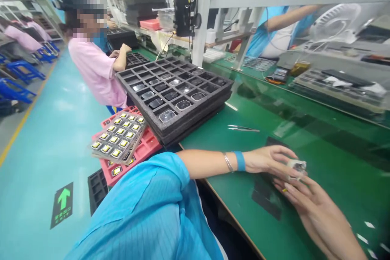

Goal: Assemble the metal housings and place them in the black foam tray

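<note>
My left hand (271, 161), with a blue band and a thin bangle at the wrist, has its fingers closed on a small pale squarish part (297, 165) with a darker middle. From the lower right, my right hand (307, 197) meets it, fingers bent against the underside of the same part. A small yellow bit (284, 190) shows at the right fingers. Blur hides the part's details. Under the hands lies a dark flat mat (266, 201) on the green table (231, 189). Metal tweezers (243, 128) rest on the table beyond my left wrist.
A stack of black foam trays (170, 130) holds several watch-like pieces. Left of it, a clear tray (118, 136) of yellow-and-white pieces sits on red trays (146, 144). A co-worker in pink (91, 69) sits beyond. At the back right are a white fan (335, 22) and a raised shelf.
</note>
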Demonstrator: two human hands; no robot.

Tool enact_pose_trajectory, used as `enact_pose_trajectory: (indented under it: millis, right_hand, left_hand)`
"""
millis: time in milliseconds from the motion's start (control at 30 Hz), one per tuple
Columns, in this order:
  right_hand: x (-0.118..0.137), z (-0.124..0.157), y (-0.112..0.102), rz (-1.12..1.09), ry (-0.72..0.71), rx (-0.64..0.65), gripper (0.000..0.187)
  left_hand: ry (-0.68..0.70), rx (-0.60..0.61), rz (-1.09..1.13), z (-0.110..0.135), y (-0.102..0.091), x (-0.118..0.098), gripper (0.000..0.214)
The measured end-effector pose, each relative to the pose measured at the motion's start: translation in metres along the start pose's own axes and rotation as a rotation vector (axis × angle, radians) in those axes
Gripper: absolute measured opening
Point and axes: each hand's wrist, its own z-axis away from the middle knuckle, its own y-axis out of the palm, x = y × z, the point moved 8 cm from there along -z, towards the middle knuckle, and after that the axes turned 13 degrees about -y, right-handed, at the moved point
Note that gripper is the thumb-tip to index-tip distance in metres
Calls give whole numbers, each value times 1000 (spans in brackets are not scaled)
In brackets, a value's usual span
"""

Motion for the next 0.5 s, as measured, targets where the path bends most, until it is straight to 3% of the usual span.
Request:
enact_pose_trajectory:
  millis: [100, 200, 367, 500]
  right_hand:
    - [3, 2, -5, -44, 128, -24, 45]
    - [21, 7, -17, -36, 147, -122, 53]
    - [58, 8, -30, -81, -57, -232, 59]
    - [70, 9, -31, 33, -244, -225, 43]
  left_hand:
    - [5, 23, 18, 6, 2, -6, 63]
    - [7, 3, 25, 15, 8, -8, 60]
    - [-42, 24, -16, 25, 19, -11, 50]
    - [-201, 95, -84, 24, 26, -1, 47]
